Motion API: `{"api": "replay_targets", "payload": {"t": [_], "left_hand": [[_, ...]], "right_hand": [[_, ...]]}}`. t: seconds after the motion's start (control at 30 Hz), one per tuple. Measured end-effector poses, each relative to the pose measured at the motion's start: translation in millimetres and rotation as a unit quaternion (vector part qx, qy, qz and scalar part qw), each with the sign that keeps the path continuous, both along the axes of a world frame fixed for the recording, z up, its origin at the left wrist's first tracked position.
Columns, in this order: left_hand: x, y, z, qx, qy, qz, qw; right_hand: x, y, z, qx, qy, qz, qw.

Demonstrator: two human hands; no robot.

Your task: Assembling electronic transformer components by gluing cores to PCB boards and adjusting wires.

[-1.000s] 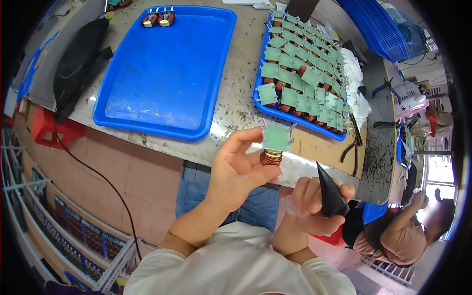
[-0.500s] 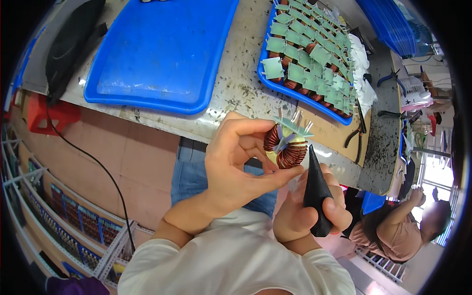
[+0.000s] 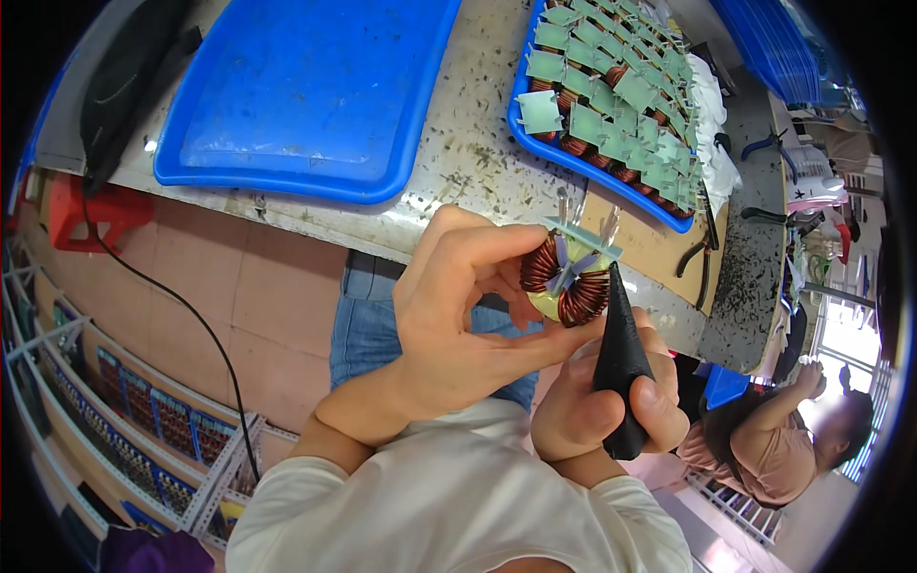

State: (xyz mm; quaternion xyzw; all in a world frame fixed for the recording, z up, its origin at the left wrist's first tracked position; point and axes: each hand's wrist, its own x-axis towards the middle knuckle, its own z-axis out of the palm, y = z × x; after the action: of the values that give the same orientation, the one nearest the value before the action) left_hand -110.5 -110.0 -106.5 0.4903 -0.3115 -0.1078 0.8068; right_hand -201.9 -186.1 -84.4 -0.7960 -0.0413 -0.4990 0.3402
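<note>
My left hand (image 3: 454, 306) grips a toroidal coil (image 3: 583, 294), a ring wound with dark copper wire, between thumb and fingertips. A pale green square plate sits on the coil's upper side, with several bare metal leads sticking up through it. Lilac spacer arms cross the ring's middle. In my right hand (image 3: 611, 406) is a black cone-shaped tool (image 3: 623, 358), pinched by thumb and fingers, its point upward. That tip lies close to the right end of the green plate; I cannot tell whether it touches.
An upper-left blue tray (image 3: 315, 86) lies on the speckled workbench (image 3: 468, 143). At upper right, another blue tray (image 3: 573, 162) holds several rows of green-plated coils. Black-handled pliers (image 3: 707, 244) lie right of it. A co-worker (image 3: 774, 444) sits at far right.
The coil has shifted slightly right and turned a little in my left hand. The cone's tip has moved right and up, closer to the green plate.
</note>
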Motion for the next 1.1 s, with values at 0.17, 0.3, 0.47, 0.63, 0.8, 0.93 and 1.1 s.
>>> {"api": "replay_targets", "payload": {"t": [0.17, 0.3, 0.47, 0.63, 0.8, 0.93, 1.1], "left_hand": [[0, -1, 0, 0.004, -0.013, 0.014, 1.000], [-1, -2, -1, -0.001, -0.013, 0.020, 1.000], [-1, 0, 0, 0.002, -0.015, 0.014, 1.000], [0, -1, 2, 0.004, -0.023, 0.016, 1.000], [1, 3, 4, 0.007, -0.013, -0.006, 1.000], [2, 2, 6, -0.006, 0.001, -0.022, 1.000], [6, 5, 6, -0.009, -0.006, -0.078, 0.997]], "right_hand": [[-2, 0, 5, 0.017, 0.036, 0.006, 0.999], [-3, 2, 2, 0.017, 0.017, 0.000, 1.000], [-3, 0, 4, 0.010, 0.020, 0.008, 1.000], [-4, 2, 5, 0.015, 0.016, -0.008, 1.000], [0, 3, 7, 0.012, 0.015, -0.007, 1.000], [-4, 1, 10, 0.025, 0.030, -0.002, 0.999], [-9, 0, 12, 0.030, 0.043, -0.008, 0.999]]}}
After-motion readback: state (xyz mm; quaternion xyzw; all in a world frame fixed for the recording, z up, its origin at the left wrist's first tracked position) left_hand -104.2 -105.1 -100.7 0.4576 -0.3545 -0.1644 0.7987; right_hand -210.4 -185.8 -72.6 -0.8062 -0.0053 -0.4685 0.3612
